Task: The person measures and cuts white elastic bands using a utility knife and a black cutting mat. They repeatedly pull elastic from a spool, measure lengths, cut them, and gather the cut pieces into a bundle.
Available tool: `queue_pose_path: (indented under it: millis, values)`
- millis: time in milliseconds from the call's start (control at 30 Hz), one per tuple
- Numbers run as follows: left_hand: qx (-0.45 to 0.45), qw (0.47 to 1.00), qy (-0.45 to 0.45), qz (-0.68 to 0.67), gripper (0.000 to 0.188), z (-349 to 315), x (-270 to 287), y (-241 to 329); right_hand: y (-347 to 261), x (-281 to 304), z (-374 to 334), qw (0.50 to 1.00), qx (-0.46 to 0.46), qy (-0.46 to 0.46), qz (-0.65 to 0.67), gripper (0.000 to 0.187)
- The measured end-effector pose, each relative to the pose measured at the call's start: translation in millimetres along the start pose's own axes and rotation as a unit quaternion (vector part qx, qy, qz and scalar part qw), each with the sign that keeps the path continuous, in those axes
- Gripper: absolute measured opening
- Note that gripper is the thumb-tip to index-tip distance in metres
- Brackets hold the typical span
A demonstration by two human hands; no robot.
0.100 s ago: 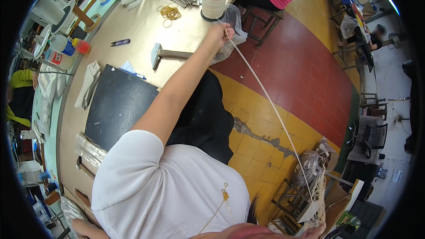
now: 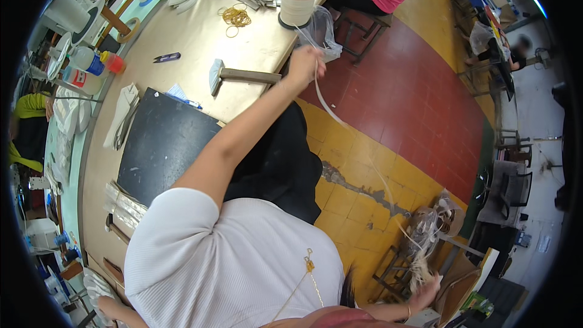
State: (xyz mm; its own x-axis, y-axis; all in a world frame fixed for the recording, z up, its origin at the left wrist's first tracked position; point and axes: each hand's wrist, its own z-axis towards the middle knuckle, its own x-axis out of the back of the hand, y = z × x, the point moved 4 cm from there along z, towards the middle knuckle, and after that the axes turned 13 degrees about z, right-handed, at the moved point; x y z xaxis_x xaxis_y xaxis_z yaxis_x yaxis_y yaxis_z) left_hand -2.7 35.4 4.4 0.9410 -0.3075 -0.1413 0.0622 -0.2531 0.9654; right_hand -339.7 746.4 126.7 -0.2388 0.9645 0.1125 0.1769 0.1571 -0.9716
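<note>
my room is brightly lit, with tube lights [image 2: 537, 6] glaring at far right, a pale sheen washing the far end of my table [image 2: 261, 42], the slack cord [image 2: 326, 106] blurred to a faint streak, and edges bending toward a black rim.

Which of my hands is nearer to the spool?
Left. Your left hand is just below the spool in the picture, a little apart from it; your right hand is far from it, at the lower right.
</note>
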Motion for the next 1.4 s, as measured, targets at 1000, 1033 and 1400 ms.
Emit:
queue_pose_path:
  millis: [1000, 1033, 1400]
  values:
    - [0.185, 0.921, -0.043, -0.339, 0.034, 37, 28, 7, -121, -75, -89, 0.872, 0.298, -0.066, 0.383, 0.045]
    - [0.173, 0.916, -0.015, -0.362, 0.033, 48, 27, 12, -123, -59, -95, 0.867, 0.328, -0.025, 0.374, 0.046]
    - [-0.193, 0.934, -0.148, 0.262, 0.011, -124, -63, 15, 19, -242, -1, 0.971, -0.128, -0.138, 0.144, 0.047]
